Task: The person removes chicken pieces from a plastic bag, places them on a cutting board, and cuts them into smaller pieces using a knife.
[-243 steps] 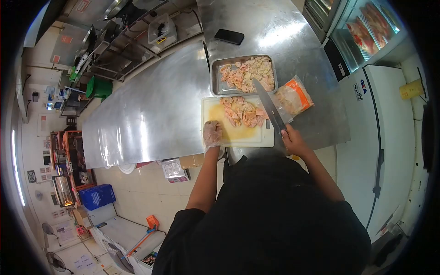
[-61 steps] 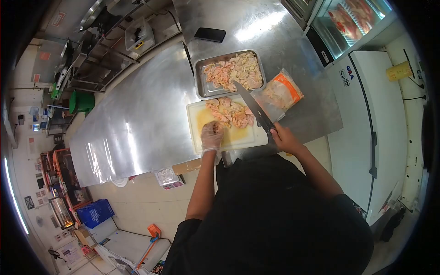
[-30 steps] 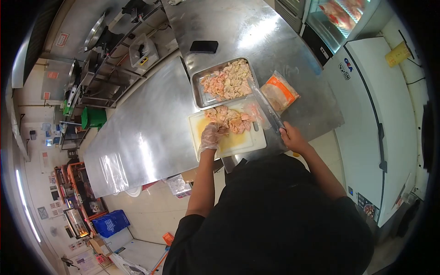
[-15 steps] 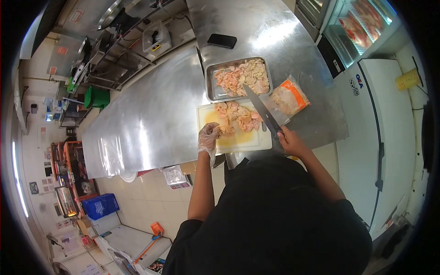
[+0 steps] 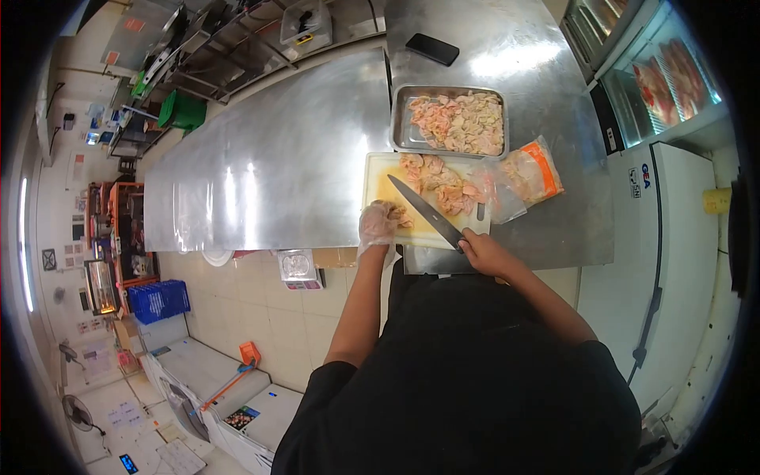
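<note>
A white cutting board [image 5: 378,176] lies on the steel counter [image 5: 277,158] with a pile of raw chicken pieces [image 5: 442,184] on its far half. My gloved left hand [image 5: 376,226] presses down on one chicken piece [image 5: 400,214] at the board's near left corner. My bare right hand [image 5: 480,252] grips the handle of a long knife [image 5: 423,211], whose blade angles across the board toward the held piece. A steel tray [image 5: 404,131] holding cut chicken [image 5: 463,123] sits just beyond the board.
A clear bag with an orange label [image 5: 529,176] lies right of the board. A black phone [image 5: 432,48] rests farther back on the counter. A white chest freezer [image 5: 673,237] stands to the right, a glass display case [image 5: 673,75] behind it. Blue crate [image 5: 158,301] on the tiled floor, left.
My left hand pulled one chicken piece from the pile to the board's near left corner. The knife swung from the board's right edge to lie diagonally over the board toward that piece.
</note>
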